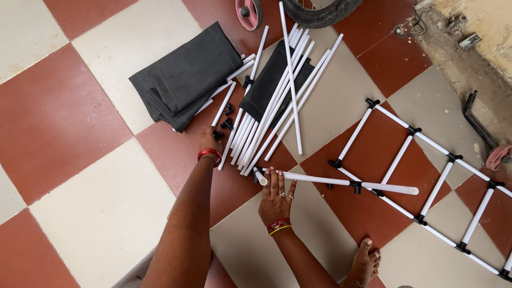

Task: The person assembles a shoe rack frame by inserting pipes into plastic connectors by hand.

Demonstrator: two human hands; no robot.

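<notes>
My right hand grips a white tube that lies across the floor and carries black plastic connectors; its left end points toward me. My left hand reaches forward to a small black connector beside a pile of loose white tubes; the fingers are hidden behind the wrist. Both wrists wear red bangles. A partly built ladder-like frame of white tubes and black joints lies at the right.
Folded dark fabric lies at the upper left, another dark piece under the tubes. More black connectors are scattered by the pile. A pink wheel and a black tyre sit at the top. My bare foot is lower right.
</notes>
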